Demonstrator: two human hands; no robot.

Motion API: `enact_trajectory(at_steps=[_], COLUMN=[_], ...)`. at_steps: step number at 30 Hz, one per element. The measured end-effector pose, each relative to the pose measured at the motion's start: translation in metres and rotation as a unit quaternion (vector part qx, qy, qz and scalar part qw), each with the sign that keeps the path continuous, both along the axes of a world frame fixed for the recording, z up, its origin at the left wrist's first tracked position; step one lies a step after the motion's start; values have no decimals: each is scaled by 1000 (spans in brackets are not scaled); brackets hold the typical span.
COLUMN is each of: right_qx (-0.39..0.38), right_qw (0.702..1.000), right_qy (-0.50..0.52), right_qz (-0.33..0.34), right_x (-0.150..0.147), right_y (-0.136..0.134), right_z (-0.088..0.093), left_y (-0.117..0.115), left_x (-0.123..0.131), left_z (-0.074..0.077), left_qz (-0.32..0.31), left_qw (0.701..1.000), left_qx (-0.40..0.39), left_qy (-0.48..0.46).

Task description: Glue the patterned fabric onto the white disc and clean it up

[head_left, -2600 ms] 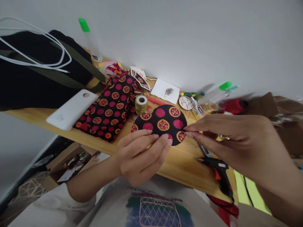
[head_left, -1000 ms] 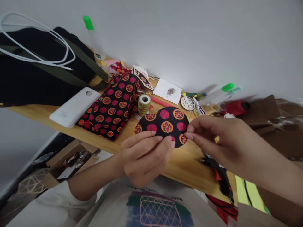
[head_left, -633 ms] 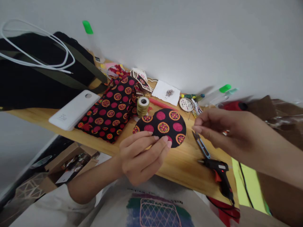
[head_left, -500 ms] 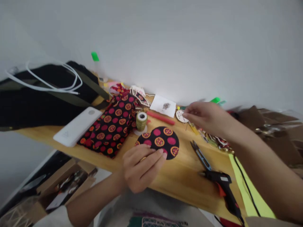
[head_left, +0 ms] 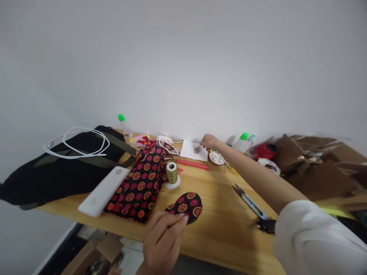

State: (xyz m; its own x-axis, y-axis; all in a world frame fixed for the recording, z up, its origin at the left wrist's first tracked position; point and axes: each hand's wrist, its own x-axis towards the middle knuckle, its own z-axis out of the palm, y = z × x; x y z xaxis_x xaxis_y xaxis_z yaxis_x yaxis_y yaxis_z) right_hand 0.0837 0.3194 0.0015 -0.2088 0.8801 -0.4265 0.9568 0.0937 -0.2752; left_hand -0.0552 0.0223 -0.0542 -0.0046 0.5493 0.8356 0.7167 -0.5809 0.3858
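My left hand [head_left: 163, 236] pinches the lower edge of a round black fabric piece [head_left: 189, 202] with pink and orange circles, over the table's front. Stretched to the back, my right hand [head_left: 209, 141] has its fingers closed at the right edge of a white paper [head_left: 187, 147]. A small pile of tiny dark bits [head_left: 197, 149] lies on that paper; whatever the fingertips hold is too small to make out. Close by are a white oval tag [head_left: 217, 157] and a red stick [head_left: 193, 164]. A gold thread spool [head_left: 172, 175] stands beside folded matching fabric [head_left: 143, 179].
Blue thread snips [head_left: 250, 202] lie at right, near a black glue gun [head_left: 266, 226] partly hidden by my sleeve. At left are a white flat device [head_left: 103, 193], a black bag [head_left: 65, 175] and a white cable [head_left: 69, 152]. Brown packages [head_left: 321, 164] sit at far right.
My right hand has moved left, from the oval tag to the white paper's edge. My left hand still holds the fabric piece, now lower in view. The camera has tilted up.
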Motion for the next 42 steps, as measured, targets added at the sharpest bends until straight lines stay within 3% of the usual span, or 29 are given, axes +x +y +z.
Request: enact_trajectory(at_steps=[10, 22, 27, 30, 32, 33, 36, 38, 39, 42], right_qx=[77, 155, 150, 150, 152, 155, 181, 209, 209, 145], right_qw=[996, 983, 974, 962, 948, 939, 903, 838, 823, 834], right_qy=[34, 89, 163, 225, 275, 303, 379, 478, 493, 477], right_qz=[4, -52, -45, -43, -49, -54, -91, -158, -189, -235], right_x=[2, 15, 14, 27, 49, 64, 119, 149, 159, 163], right_y=[-10, -38, -63, -86, -107, -120, -171, -214, -235, -292], right_z=[-7, -6, 9, 30, 45, 51, 55, 44, 35, 2], left_y=[-7, -19, -20, -21, -20, -18, -5, 5, 9, 15], left_x=[-1, 8, 12, 14, 19, 23, 38, 50, 56, 72], left_z=[10, 13, 12, 9, 6, 4, -2, -4, -5, -1], left_qz=[-27, -41, -55, -77, -93, -102, -135, -172, -187, -234], left_qw=[1000, 999, 998, 989, 958, 927, 806, 746, 722, 667], left_qx=[-9, 7, -7, -100, -214, -278, -445, -490, -507, -548], left_qy=[-6, 3, -17, -77, -168, -228, -367, -417, -432, -447])
